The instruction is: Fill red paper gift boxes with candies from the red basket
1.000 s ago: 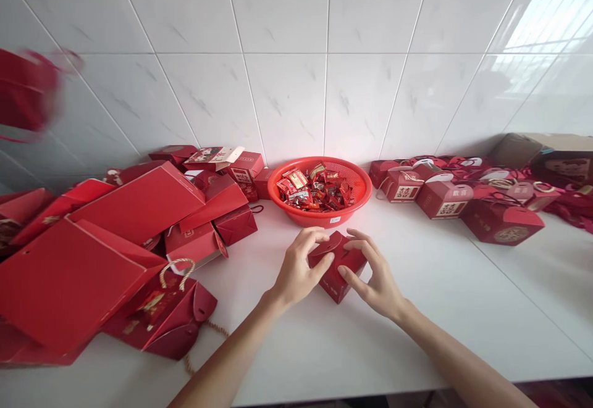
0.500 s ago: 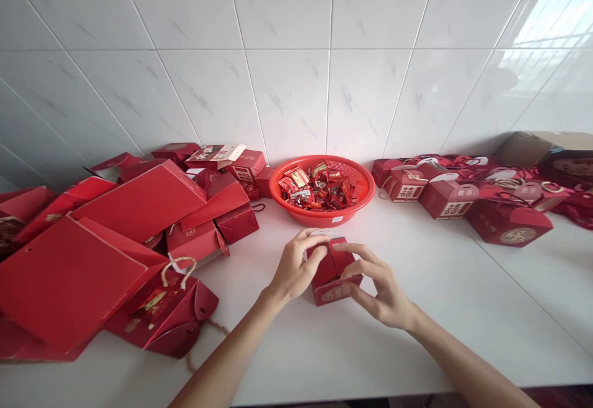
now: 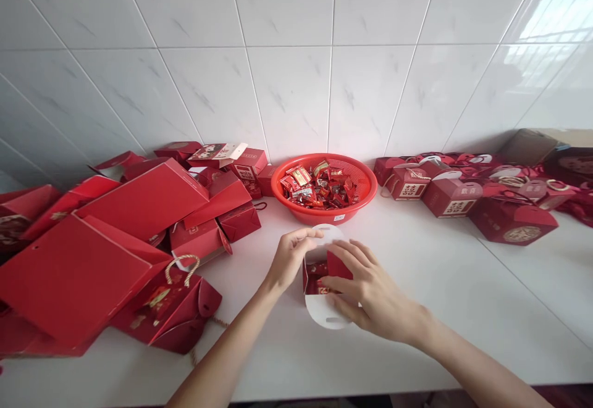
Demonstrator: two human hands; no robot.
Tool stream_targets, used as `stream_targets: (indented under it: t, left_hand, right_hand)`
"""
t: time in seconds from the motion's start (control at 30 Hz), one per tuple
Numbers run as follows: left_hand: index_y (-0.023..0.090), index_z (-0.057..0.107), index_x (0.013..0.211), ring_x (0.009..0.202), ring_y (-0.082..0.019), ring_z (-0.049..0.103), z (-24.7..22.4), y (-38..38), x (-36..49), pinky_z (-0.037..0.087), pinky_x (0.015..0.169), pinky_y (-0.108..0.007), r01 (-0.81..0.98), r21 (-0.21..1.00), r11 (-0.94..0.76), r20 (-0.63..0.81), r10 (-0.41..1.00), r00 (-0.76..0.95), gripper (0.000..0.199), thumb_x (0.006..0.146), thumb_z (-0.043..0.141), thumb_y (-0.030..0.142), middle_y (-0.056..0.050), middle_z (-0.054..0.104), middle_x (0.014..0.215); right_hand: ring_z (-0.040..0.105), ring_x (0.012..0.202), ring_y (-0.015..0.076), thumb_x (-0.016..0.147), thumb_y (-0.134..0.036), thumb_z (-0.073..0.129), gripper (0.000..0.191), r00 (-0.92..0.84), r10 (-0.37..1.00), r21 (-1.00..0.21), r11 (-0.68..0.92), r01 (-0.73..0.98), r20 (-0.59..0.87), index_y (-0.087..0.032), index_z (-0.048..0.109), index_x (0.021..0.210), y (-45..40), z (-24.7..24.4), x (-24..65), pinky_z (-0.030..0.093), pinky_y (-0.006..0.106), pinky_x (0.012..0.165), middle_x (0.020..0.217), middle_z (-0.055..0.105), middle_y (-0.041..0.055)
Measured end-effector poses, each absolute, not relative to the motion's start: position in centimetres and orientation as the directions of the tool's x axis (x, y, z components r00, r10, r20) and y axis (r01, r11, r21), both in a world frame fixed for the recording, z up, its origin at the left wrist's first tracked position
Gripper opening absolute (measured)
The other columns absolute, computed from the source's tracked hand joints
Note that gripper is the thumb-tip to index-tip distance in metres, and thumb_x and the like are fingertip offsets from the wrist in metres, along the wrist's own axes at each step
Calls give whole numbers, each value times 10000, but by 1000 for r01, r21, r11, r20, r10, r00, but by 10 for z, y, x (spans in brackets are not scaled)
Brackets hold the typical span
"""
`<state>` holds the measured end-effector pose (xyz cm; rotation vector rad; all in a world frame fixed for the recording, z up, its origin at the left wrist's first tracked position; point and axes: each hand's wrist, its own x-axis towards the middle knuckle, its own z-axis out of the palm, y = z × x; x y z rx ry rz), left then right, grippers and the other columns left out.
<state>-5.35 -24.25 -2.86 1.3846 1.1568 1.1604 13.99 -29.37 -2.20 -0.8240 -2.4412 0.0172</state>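
A small red box [image 3: 340,263] stands on the white table in front of me, its rounded white inner flaps spread at the back and front. Red wrapped pieces show inside it. My left hand [image 3: 291,258] pinches the edge of the back flap at the box's left rear. Over the right half of the box lies my right hand [image 3: 370,287], its fingers apart and reaching across the opening; the undersides of those fingers are partly hidden. Just behind the box is a red plastic basket [image 3: 324,215] with red wrapped sweets [image 3: 319,189].
Red boxes and bags [image 3: 139,204] are piled at the left, one with a rope handle [image 3: 183,260]. More closed red boxes [image 3: 451,198] stand at the right, near a brown carton [image 3: 528,145]. A tiled wall [image 3: 287,87] rises behind the table [image 3: 417,358].
The box's top has come open, with white flaps now folded out to the back and front. My right hand has moved left over the box, and my left hand has shifted slightly.
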Motion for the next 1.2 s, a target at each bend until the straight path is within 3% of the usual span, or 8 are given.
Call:
stream_targets:
  t: [0.13,0.33,0.53,0.7,0.83,0.97,1.1,1.2]
  left_hand:
    - [158,793,975,935,-272,697,-28,-251,-61,531,775,-336,148,960,-238,231,971,63,402,690,532,268,-67,787,937]
    - [176,791,1023,985,-253,719,-31,-258,-62,555,844,-327,123,852,-508,496,860,116,397,719,535,158,-61,783,1072]
    - [165,789,1019,962,-249,723,-32,-254,-59,561,798,-313,115,911,-397,391,918,75,370,747,540,190,-64,784,1082]
    - [153,782,1069,1225,-295,641,-41,-244,-57,458,1093,-420,-19,957,-290,290,957,30,430,945,434,373,-87,754,1211]
    - [143,729,1195,1353,-307,547,-51,-235,-56,403,1160,-452,-132,967,-220,235,965,119,471,897,426,346,-97,664,1379]
    - [183,599,1359,1407,-282,492,-54,-235,-52,408,1162,-390,96,969,-227,213,967,137,576,787,597,246,-87,563,1497]
    - [226,378,1516,1396,-254,500,-59,-237,-48,441,1123,-371,118,953,-281,271,958,90,736,825,624,288,-103,500,1541]
    - [213,502,1386,1247,-255,615,-61,-237,-48,494,1043,-372,137,951,-276,267,960,80,565,853,636,343,-110,623,1392]
  right_hand:
    - [513,1348,373,930,-290,624,302,-506,655,-126,672,729,561,-155,607,1200,-305,-28,151,512,559,1026,1484,495,245]
    - [640,1235,320,922,-365,648,646,-340,783,-284,535,796,521,-226,345,1475,-311,-52,166,601,466,924,1425,580,180]
    - [602,1302,321,902,-356,685,733,-341,800,-415,562,716,495,-288,298,1521,-306,-56,164,578,469,991,1459,566,147]
    - [636,1239,290,891,-361,702,653,-340,841,-624,540,564,421,-273,404,1465,-289,-38,163,568,440,997,1394,613,121]
    - [696,1019,249,895,-429,694,554,-340,862,-723,503,474,377,-241,486,1373,-270,-29,162,602,409,872,1248,684,109]
    - [687,1030,231,945,-437,630,529,-339,844,-753,528,393,415,-251,456,1409,-260,-34,159,596,417,889,1337,637,127]
    - [642,1189,255,981,-451,585,490,-356,801,-717,593,366,481,-248,457,1408,-261,-43,160,562,443,973,1358,626,139]
    - [634,1191,276,944,-505,627,480,-430,758,-656,646,391,491,-226,545,1325,-264,-46,160,557,454,978,1274,662,147]
